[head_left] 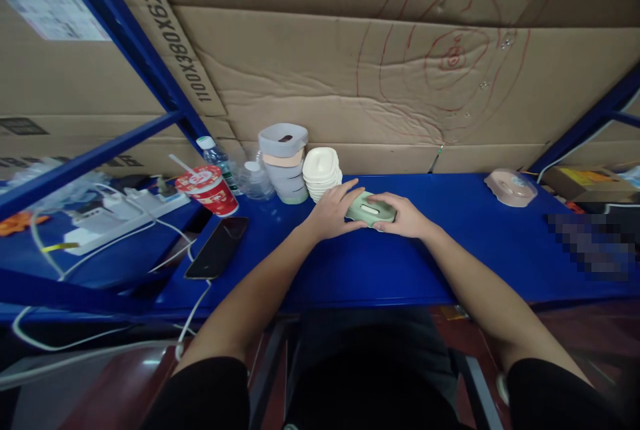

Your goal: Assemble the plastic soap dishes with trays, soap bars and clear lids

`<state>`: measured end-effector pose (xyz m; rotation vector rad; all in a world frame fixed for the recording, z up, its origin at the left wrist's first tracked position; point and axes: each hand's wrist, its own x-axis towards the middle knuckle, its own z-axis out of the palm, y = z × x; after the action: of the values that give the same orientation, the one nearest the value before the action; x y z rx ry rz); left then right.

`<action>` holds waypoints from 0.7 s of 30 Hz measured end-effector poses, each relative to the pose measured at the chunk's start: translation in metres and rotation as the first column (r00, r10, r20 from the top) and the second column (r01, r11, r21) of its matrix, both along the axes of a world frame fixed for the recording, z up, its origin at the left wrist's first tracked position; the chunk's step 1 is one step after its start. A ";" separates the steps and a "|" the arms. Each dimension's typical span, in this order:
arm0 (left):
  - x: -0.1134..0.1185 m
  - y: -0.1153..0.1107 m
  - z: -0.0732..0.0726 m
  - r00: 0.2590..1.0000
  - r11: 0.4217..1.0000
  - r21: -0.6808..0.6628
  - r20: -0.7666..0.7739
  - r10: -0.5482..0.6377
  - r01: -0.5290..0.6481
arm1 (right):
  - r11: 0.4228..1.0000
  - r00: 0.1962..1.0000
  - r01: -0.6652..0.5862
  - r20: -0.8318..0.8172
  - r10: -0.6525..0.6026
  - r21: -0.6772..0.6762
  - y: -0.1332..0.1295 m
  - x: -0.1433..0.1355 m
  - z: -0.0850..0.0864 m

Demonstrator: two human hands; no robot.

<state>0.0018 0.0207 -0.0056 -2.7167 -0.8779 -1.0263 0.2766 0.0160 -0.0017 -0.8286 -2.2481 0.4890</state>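
Observation:
Between my two hands is a pale green plastic piece (371, 211) with rounded edges and a light oval mark or slot in its middle. My right hand (407, 218) grips its right end, thumb and fingers curled round the edge. At its left end, my left hand (331, 211) holds it with the thumb low and the fingers above. Just behind my left hand stands a stack of cream plastic pieces (321, 167). Beside that rises a taller stack of grey pieces (284, 143), with a peach one among them and a green one at the bottom.
On the left of the blue table (380, 277) are a phone (218, 248), a red paper cup (213, 191), clear bottles (255, 178) and a power strip (125, 217) with white cables. A pinkish plastic container (511, 188) sits at the right. Cardboard (300, 57) closes off the back.

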 end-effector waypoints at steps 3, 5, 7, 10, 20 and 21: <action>-0.004 0.005 -0.006 1.000 0.999 -0.035 0.003 -0.012 0.012 | 0.998 0.998 0.010 -0.066 -0.014 -0.062 -0.002 -0.002 0.002; -0.007 0.007 -0.007 1.000 0.999 -0.030 -0.003 -0.021 0.021 | 0.992 0.992 0.018 -0.123 -0.033 -0.123 -0.002 -0.001 0.004; -0.008 0.008 -0.007 0.999 0.999 -0.025 -0.005 -0.037 0.036 | 0.985 0.984 0.017 -0.172 -0.047 -0.170 -0.002 0.001 0.006; -0.008 0.007 -0.004 0.999 0.998 -0.028 -0.003 -0.054 0.053 | 0.979 0.976 0.014 -0.209 -0.058 -0.205 -0.002 0.002 0.010; -0.010 0.000 0.013 0.999 0.989 0.141 0.011 -0.039 0.037 | 0.834 0.847 -0.044 -0.464 -0.261 -0.550 -0.003 -0.001 0.014; -0.009 -0.001 0.015 0.998 0.985 0.165 0.006 -0.061 0.059 | 0.804 0.836 -0.056 -0.468 -0.287 -0.592 -0.004 -0.001 0.015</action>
<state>-0.0070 0.0193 0.0094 -2.6160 -0.6840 -1.0745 0.2756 0.0124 0.0134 -0.9726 -1.5008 1.2341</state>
